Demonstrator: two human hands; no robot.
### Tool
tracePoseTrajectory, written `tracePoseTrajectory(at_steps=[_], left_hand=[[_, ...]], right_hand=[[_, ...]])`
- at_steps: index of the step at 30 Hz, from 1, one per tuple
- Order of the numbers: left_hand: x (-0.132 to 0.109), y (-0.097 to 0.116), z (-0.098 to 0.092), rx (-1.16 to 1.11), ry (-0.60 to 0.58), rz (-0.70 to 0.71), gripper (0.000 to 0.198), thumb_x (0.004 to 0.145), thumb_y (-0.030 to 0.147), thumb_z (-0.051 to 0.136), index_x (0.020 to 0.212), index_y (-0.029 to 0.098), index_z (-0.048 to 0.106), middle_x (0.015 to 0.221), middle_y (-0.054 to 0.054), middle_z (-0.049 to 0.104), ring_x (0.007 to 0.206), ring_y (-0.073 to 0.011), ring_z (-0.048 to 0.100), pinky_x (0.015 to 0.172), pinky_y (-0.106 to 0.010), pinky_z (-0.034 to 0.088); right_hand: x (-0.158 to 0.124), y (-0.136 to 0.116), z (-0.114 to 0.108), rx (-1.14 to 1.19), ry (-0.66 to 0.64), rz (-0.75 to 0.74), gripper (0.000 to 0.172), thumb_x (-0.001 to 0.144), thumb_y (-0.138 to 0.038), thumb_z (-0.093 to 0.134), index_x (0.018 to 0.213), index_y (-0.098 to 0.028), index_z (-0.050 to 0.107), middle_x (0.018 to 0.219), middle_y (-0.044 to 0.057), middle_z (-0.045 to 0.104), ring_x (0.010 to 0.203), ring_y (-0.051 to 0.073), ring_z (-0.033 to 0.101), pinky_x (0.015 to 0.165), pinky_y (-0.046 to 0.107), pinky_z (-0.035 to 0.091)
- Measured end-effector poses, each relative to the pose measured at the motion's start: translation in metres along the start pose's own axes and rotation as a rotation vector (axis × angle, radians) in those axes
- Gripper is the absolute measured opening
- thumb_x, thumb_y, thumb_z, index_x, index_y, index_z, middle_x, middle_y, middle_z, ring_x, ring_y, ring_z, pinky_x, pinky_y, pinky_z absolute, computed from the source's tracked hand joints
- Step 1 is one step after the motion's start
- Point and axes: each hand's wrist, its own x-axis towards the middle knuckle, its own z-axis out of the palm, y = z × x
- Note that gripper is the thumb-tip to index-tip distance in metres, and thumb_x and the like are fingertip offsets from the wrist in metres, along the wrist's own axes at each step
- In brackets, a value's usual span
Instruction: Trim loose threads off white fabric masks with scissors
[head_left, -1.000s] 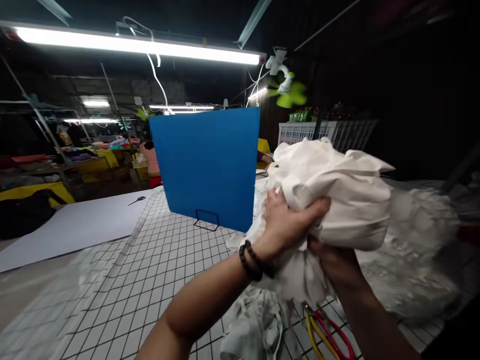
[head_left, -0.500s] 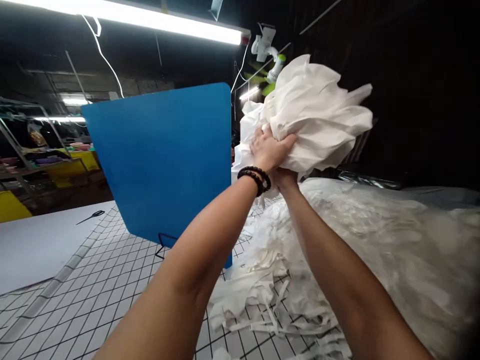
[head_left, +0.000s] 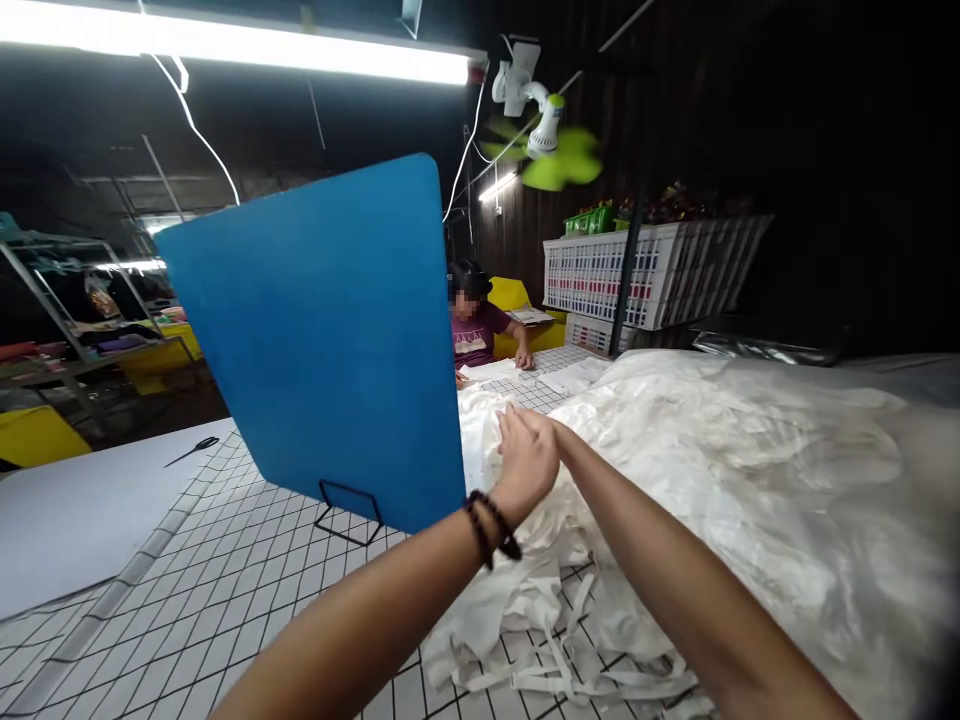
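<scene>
My left hand (head_left: 527,462), with a dark bead bracelet at the wrist, hovers low over a big heap of white fabric (head_left: 720,450), its fingers stretched forward and holding nothing. My right arm reaches in beside it, and my right hand (head_left: 561,440) is almost wholly hidden behind the left one. Loose white fabric strips (head_left: 540,640) lie below my arms on the black-lined grid mat (head_left: 225,600). The crumpled white bundle is out of my hands.
A blue board (head_left: 322,340) stands on a wire stand just left of my hands. Scissors (head_left: 191,452) lie on a white sheet (head_left: 67,510) at far left. Another person (head_left: 480,330) sits at the table's far end. White crates (head_left: 637,270) and a green fan (head_left: 555,160) are behind.
Both hands held a crumpled white bundle and lifted it high. Now the bundle has left them, and the hands have dropped low over the fabric heap.
</scene>
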Motion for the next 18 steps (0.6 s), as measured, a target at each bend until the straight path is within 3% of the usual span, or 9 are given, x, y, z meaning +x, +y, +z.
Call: tracePoseTrajectory(at_steps=[1,3,5,8,11,12,14,16,18], left_hand=[[-0.024,-0.002,-0.017,-0.006,-0.087,0.083,0.066,0.088,0.031,0.053,0.148,0.014,0.030,0.156,-0.016,0.029,0.146,-0.0264,0.022,0.117,-0.039,0.022],[-0.072,-0.012,-0.059,0.016,-0.266,0.368,0.061,0.092,0.032,0.050,0.148,0.018,0.030,0.158,-0.012,0.026,0.145,-0.0238,0.022,0.118,-0.038,0.019],[-0.114,-0.027,-0.108,0.038,-0.345,0.410,0.055,0.092,0.033,0.051,0.144,0.022,0.037,0.153,-0.010,0.036,0.138,-0.0241,0.035,0.115,-0.039,0.028],[-0.165,-0.056,-0.184,0.088,-0.426,0.085,0.035,0.090,0.037,0.052,0.120,0.020,0.060,0.125,-0.011,0.063,0.113,-0.0260,0.059,0.098,-0.040,0.046],[-0.216,-0.092,-0.249,0.130,-0.229,-0.226,0.032,0.088,0.040,0.052,0.109,0.020,0.066,0.119,-0.010,0.066,0.110,-0.0278,0.060,0.095,-0.041,0.045],[-0.235,-0.105,-0.264,0.127,-0.153,-0.304,0.032,0.086,0.040,0.054,0.107,0.020,0.066,0.120,-0.010,0.066,0.111,-0.0283,0.059,0.095,-0.041,0.045],[-0.273,-0.126,-0.284,0.078,-0.063,-0.430,0.032,0.082,0.039,0.057,0.105,0.018,0.066,0.119,-0.011,0.067,0.108,-0.0285,0.061,0.092,-0.041,0.045],[-0.308,-0.142,-0.289,-0.013,-0.066,-0.510,0.032,0.080,0.039,0.059,0.104,0.018,0.066,0.118,-0.011,0.067,0.105,-0.0274,0.063,0.088,-0.039,0.046],[-0.338,-0.150,-0.287,-0.114,-0.109,-0.537,0.030,0.080,0.038,0.060,0.103,0.019,0.067,0.116,-0.011,0.068,0.101,-0.0258,0.064,0.085,-0.037,0.047]], right_hand=[[-0.013,-0.014,-0.006,-0.039,-0.059,0.028,0.034,0.091,-0.040,0.061,0.109,-0.012,0.066,0.111,0.005,0.064,0.094,0.022,0.064,0.082,0.034,0.054],[-0.049,-0.044,-0.015,-0.107,-0.199,0.086,0.029,0.081,-0.036,0.071,0.097,-0.012,0.073,0.098,0.005,0.070,0.086,0.022,0.066,0.075,0.028,0.054],[-0.104,-0.070,-0.019,-0.196,-0.394,0.135,0.031,0.073,-0.027,0.076,0.103,-0.019,0.074,0.095,0.005,0.073,0.087,0.022,0.067,0.071,0.027,0.052],[-0.204,-0.087,-0.016,-0.391,-0.761,0.243,0.048,0.075,-0.032,0.073,0.122,-0.030,0.066,0.111,0.004,0.071,0.095,0.024,0.067,0.074,0.028,0.050],[-0.291,-0.073,0.001,-0.550,-0.944,0.452,0.042,0.069,-0.027,0.075,0.111,-0.028,0.072,0.094,0.005,0.074,0.079,0.025,0.068,0.065,0.029,0.048],[-0.311,-0.064,0.013,-0.576,-0.919,0.464,0.032,0.072,-0.025,0.071,0.104,-0.027,0.074,0.089,0.005,0.074,0.078,0.025,0.068,0.065,0.030,0.048],[-0.335,-0.047,0.046,-0.562,-0.646,0.366,0.027,0.086,-0.029,0.057,0.108,-0.026,0.071,0.094,0.005,0.073,0.084,0.023,0.066,0.072,0.031,0.048],[-0.338,-0.035,0.089,-0.527,-0.349,0.320,0.029,0.094,-0.028,0.045,0.108,-0.023,0.069,0.102,0.007,0.071,0.089,0.022,0.065,0.079,0.033,0.048],[-0.329,-0.029,0.133,-0.524,-0.288,0.298,0.027,0.092,-0.023,0.048,0.113,-0.022,0.066,0.118,0.009,0.065,0.110,0.023,0.057,0.095,0.036,0.042]])
